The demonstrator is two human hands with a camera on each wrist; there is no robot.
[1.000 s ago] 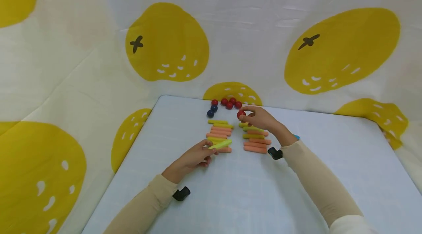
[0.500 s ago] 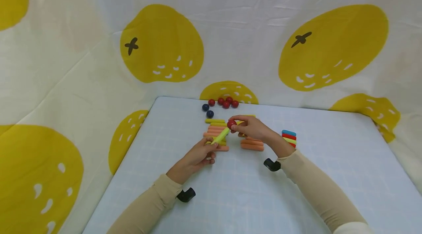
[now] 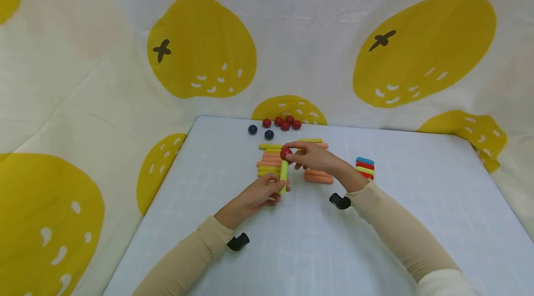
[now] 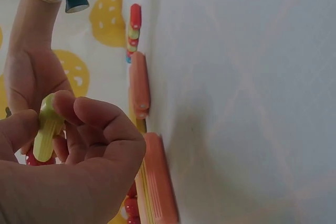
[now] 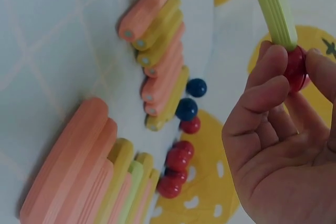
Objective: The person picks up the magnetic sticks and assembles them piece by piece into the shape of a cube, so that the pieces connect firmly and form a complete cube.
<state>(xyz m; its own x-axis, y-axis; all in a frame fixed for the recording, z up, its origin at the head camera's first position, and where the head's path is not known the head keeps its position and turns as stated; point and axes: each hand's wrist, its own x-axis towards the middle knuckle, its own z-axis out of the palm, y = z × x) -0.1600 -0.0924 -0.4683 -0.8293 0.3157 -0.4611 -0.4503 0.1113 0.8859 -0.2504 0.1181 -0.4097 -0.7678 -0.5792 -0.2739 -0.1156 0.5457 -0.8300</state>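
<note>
In the head view, my left hand (image 3: pixel 260 194) pinches a yellow-green ribbed stick (image 3: pixel 284 173) between thumb and fingers, tipped nearly upright. My right hand (image 3: pixel 314 156) holds a shiny red ball (image 3: pixel 285 153) by its fingertips at the stick's upper end. The right wrist view shows the stick's end (image 5: pixel 286 38) meeting the ball (image 5: pixel 296 69). Both are above the table, in front of a left row of orange and yellow sticks (image 3: pixel 270 165). A right row of sticks (image 3: pixel 319 179) lies partly hidden under my right hand.
Several red balls (image 3: pixel 285 126) sit at the table's far edge, with two dark blue balls (image 3: pixel 252 129) nearby. Short blue, red and yellow-green sticks (image 3: pixel 365 168) lie to the right. A fruit-patterned cloth (image 3: pixel 304 55) hangs behind the white table (image 3: pixel 400 222).
My right hand has carried the red ball left and towards me, onto the stick's end. The stick in my left hand has swung from slanted to nearly upright. One blue ball has rolled left.
</note>
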